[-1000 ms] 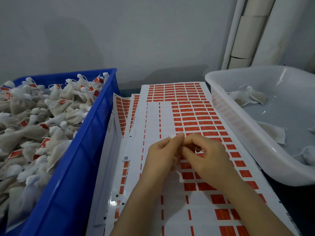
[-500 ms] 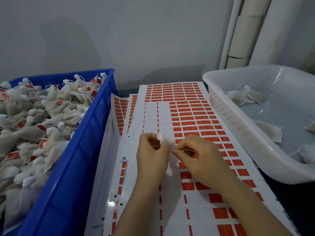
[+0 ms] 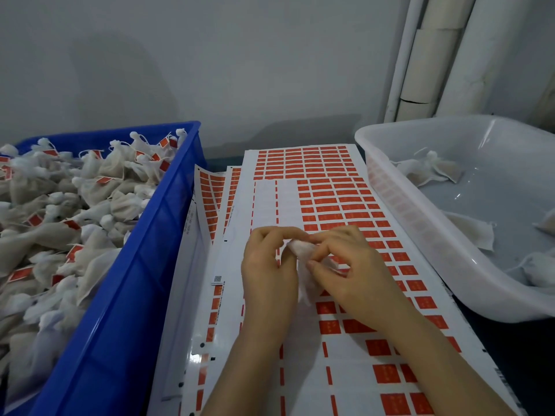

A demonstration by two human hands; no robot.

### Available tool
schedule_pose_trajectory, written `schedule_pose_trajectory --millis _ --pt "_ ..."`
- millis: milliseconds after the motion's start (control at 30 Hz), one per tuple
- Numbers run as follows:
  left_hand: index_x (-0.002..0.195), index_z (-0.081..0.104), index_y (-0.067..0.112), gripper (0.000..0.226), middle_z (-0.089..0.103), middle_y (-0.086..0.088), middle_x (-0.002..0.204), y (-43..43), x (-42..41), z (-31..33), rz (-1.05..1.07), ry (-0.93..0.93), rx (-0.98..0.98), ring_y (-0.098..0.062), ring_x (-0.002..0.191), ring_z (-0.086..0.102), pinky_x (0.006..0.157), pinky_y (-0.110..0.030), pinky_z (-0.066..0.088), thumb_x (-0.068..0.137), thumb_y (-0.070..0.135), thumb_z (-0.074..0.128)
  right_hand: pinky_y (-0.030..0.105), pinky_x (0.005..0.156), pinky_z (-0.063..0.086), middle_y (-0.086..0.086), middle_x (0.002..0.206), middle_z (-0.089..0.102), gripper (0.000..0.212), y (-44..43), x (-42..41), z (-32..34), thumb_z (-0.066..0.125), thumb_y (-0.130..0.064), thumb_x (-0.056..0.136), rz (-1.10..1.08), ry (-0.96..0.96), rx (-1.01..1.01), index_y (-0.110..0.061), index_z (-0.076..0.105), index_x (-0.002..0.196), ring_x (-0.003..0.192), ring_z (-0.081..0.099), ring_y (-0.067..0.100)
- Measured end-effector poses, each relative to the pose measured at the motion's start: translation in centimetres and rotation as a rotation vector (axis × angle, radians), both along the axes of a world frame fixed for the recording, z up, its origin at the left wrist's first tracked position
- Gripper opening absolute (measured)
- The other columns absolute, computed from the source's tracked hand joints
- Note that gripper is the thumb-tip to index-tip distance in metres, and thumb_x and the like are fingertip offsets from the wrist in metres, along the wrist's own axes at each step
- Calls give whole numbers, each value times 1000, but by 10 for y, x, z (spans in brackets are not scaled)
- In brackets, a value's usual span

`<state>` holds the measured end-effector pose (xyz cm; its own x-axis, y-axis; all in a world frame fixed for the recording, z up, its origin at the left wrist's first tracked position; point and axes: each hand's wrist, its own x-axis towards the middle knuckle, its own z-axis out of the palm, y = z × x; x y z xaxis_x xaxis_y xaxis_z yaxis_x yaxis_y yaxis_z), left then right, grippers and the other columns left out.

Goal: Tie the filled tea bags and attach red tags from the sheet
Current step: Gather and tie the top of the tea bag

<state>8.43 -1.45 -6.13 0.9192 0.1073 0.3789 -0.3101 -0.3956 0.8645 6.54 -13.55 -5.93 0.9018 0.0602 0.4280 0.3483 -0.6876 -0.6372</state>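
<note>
Both hands meet over the white sheet of red tags (image 3: 318, 187) in the middle of the table. My left hand (image 3: 267, 265) and my right hand (image 3: 348, 265) pinch one small white tea bag (image 3: 301, 250) between their fingertips, just above the sheet. The bag's lower part hangs between my palms and is partly hidden. Any string on it is too fine to make out. Many red tags remain on the sheet's right and far parts; its left columns are bare white.
A blue crate (image 3: 126, 283) on the left is heaped with tied tea bags bearing red tags. A translucent white tub (image 3: 420, 223) on the right holds a few loose tea bags. More tag sheets (image 3: 210, 190) lie under the top one. A wall stands behind.
My fingers have shifted on the tea bag: the bag's bunched top has turned from upright by my left fingers to lying between both hands' fingertips. My hands stay over the same spot.
</note>
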Motion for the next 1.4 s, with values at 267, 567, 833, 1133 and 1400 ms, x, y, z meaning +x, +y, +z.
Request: schedule_pose_trajectory --millis 267,567,833,1133,1400 --pt "74 67 26 11 65 12 68 2 2 3 16 322 -313 -9 69 63 48 -6 43 84 25 66 5 70 32 -21 82 44 14 2 2 -2 65 -16 83 -109 -20 -84 -19 54 74 88 44 -1" --pt "76 68 27 8 69 8 76 5 3 7 -95 567 -564 -12 75 64 56 -15 46 82 31 68 9 72 31 -15 85 50 14 3 3 -7 65 -14 82 -103 -96 -123 -20 55 74 83 44 0" --pt "89 69 18 22 70 0 88 5 4 4 -56 621 -549 -17 85 64 72 -26 52 82 39 67 11 74 32 -3 79 59 8 4 4 -8 63 -16 78 -124 -191 -177 -15 57 72 80 45 8" --pt "97 74 24 15 72 7 96 5 3 5 -171 562 -612 -15 95 63 75 -24 51 85 28 66 13 79 35 1 86 66 10 6 2 -10 59 -20 79 -105 -221 -149 -12 65 80 82 54 11" --pt "90 71 34 11 71 9 97 4 2 8 -190 503 -508 -14 94 65 79 -24 53 88 35 59 6 75 34 -5 91 67 20 6 -2 -8 55 -26 84 -92 -254 -37 -15 66 97 78 51 -2"
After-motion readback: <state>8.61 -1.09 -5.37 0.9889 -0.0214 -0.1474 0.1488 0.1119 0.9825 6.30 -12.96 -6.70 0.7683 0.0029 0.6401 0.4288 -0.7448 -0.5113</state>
